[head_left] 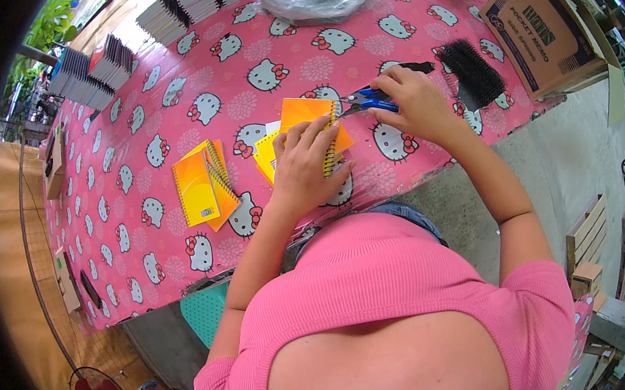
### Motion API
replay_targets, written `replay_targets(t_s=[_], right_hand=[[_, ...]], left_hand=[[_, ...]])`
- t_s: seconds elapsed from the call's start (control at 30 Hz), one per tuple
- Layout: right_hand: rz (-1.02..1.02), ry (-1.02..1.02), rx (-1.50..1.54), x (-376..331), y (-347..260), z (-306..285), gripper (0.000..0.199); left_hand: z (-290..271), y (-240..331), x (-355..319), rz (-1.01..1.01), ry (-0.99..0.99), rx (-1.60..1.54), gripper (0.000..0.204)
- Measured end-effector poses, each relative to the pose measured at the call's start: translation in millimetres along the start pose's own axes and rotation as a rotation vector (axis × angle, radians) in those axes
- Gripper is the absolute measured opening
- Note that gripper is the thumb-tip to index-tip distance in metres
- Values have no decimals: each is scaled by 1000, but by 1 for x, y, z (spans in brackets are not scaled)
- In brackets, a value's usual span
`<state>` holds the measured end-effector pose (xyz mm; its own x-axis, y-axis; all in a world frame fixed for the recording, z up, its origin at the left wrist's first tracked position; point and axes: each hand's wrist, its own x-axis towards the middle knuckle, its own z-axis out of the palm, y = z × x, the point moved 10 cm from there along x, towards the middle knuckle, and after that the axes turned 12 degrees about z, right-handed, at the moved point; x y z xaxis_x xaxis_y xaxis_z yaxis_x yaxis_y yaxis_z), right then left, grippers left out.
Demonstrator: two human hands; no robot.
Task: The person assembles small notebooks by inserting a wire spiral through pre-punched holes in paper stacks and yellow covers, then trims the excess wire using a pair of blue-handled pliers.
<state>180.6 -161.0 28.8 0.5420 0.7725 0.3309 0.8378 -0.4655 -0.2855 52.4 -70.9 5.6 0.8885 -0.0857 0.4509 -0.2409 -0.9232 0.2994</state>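
Note:
My left hand [306, 162] lies with fingers stretched over an orange and yellow spiral notebook [305, 109], pressing it to the table. Its coil runs along the right side. In my right hand [416, 104] is a pair of blue-handled pliers [375, 100], their jaws at the upper end of the coil. Other yellow notebooks [264, 157] lie partly under my left hand. Further left, a small pile of yellow and orange spiral notebooks [199, 190] rests on the cloth. To the right of the pliers lies a bundle of black spiral coils [471, 73].
A pink patterned cloth [238, 105] covers the table. Stacked notebooks [94, 73] stand at the far left, with more stacks [189, 11] at the back. A clear plastic bag [322, 5] holds something black. An open cardboard box [540, 30] sits at the right edge.

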Motion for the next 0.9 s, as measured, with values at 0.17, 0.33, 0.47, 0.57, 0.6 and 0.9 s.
replay_targets(t_s=[0.17, 0.33, 0.47, 0.57, 0.6, 0.9], right_hand=[[-27, 21, 4, 4, -1, -2, 42], [-93, 77, -27, 4, -6, -8, 42], [90, -208, 211, 11, 14, 17, 33], [446, -571, 624, 5, 38, 46, 31], [771, -856, 912, -17, 42, 70, 32], [313, -496, 346, -39, 55, 78, 49]], left_hand=[[-1, 1, 1, 0, 5, -5, 56], [1, 0, 0, -8, 3, -8, 56], [2, 0, 0, -5, 3, 6, 55], [2, 1, 2, 3, -1, 10, 55], [2, 0, 3, 0, -5, 15, 55], [5, 14, -3, 83, -263, 14, 70]])
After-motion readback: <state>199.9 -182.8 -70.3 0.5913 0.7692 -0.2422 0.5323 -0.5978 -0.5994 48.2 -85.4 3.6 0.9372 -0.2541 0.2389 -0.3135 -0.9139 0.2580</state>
